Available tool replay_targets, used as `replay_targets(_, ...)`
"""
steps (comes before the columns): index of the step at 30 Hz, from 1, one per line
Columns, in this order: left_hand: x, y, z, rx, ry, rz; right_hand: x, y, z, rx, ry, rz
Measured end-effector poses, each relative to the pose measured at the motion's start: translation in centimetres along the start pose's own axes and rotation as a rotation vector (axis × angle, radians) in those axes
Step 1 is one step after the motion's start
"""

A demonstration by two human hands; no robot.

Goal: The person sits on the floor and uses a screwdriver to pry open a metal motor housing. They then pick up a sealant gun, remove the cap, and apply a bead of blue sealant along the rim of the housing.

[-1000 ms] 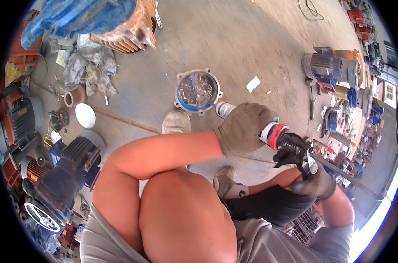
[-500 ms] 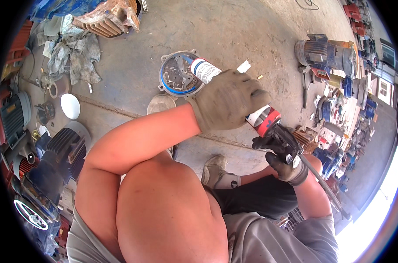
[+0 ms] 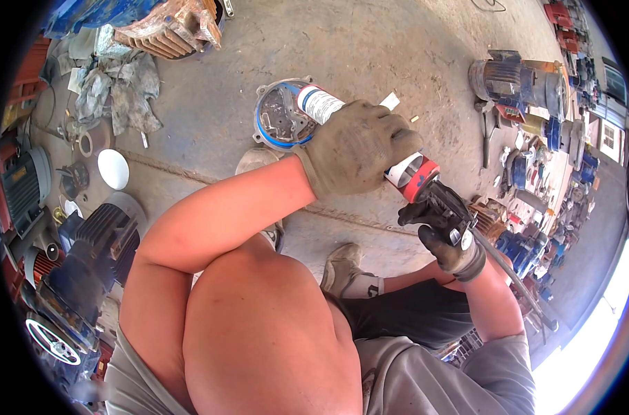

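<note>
A white sealant cartridge (image 3: 318,105) with a red end sits in a black caulking gun (image 3: 440,197). My gloved left hand (image 3: 359,149) is wrapped round the cartridge's middle. At the gun's rear, my gloved right hand (image 3: 454,250) grips the handle; a small white disc shows beside it, and a grey rod or hose (image 3: 515,280) runs back past my forearm. The blue nozzle points at the upper rim of a round metal cover (image 3: 260,93) lying on the floor; its tip is hard to make out. A blue sealant bead (image 3: 265,134) follows the rim's left and lower sides.
A dirty electric motor (image 3: 498,77) lies at the right, near many scattered parts. Crumpled grey plastic (image 3: 131,93) and a white disc (image 3: 112,169) are at the left. A rusty finned casting (image 3: 163,34) is at the far left. My shoe (image 3: 341,266) stands below the gun.
Both hands and the gun have shifted slightly left and up, and the cartridge front reaches a little farther over the cover. My grip on both stays the same.
</note>
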State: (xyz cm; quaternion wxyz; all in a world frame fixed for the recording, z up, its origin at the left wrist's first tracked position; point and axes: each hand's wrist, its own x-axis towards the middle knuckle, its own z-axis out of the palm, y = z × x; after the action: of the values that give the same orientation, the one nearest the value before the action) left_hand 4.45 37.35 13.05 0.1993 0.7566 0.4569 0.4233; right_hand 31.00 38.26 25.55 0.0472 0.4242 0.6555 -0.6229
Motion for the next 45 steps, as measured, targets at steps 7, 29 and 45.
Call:
replay_targets(7, 0.0, -0.3, 0.1, 0.010, -0.005, 0.014, 0.5, -0.5, 0.5, -0.044, 0.076, -0.002)
replay_targets(29, 0.6, 0.2, 1.1, -0.028, -0.052, 0.055, -1.0, -1.0, 0.5, -0.129, 0.102, -0.005)
replay_targets(45, -1.7, 1.2, 1.2, -0.164, 0.025, 0.069, -3.6, -1.7, 2.3, -0.312, 0.084, -0.044)
